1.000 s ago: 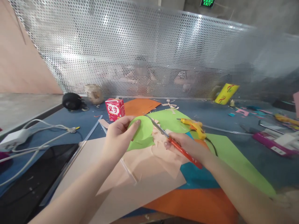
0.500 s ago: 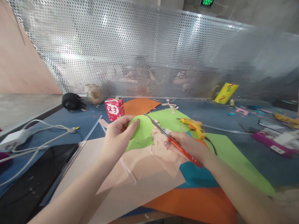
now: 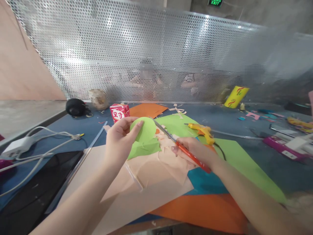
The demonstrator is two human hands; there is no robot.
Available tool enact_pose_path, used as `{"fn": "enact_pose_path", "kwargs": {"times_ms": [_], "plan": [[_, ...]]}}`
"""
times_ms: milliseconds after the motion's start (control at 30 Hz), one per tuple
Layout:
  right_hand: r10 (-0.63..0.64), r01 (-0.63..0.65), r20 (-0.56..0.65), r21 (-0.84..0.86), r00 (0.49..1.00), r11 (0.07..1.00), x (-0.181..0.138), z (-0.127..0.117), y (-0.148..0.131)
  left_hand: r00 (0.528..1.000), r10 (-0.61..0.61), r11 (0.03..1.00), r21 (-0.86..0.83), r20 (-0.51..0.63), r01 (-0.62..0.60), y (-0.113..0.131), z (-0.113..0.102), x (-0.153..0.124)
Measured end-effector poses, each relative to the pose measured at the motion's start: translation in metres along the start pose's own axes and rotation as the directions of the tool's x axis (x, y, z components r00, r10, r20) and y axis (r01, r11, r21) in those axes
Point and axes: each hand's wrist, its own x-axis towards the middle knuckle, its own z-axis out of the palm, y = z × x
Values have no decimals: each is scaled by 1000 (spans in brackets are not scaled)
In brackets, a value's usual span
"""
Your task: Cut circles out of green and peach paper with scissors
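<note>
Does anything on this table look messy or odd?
Mildly: pale paper scraps lie strewn between the yellow glue gun and perforated metal screen, ungathered. The held scissors and green disc show no obvious damage.

2 bare hands [image 3: 119, 138] — slim fingers, smooth backs — and 2 slender forearms [image 3: 83, 200], uncovered.
</note>
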Motion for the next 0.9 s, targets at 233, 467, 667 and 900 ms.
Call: {"fn": "enact_pose_path", "kwargs": {"times_ms": [233, 467, 667, 900], "plan": [[-5, 5, 2, 31, 1000, 999, 2, 1, 3, 997, 64, 998, 25, -40, -63, -1, 0, 2], [-9, 9, 13, 15, 1000, 1000, 3, 1, 6, 995, 92, 994, 63, -40, -90, -2, -2, 3], [-31, 31, 14, 14, 999, 999, 6, 2, 10, 996, 91, 992, 91, -1, -90, -1, -1, 1], [-16, 16, 13, 20, 1000, 1000, 6, 1, 10, 998, 57, 993, 102, 10, -57, 2, -2, 1]]}}
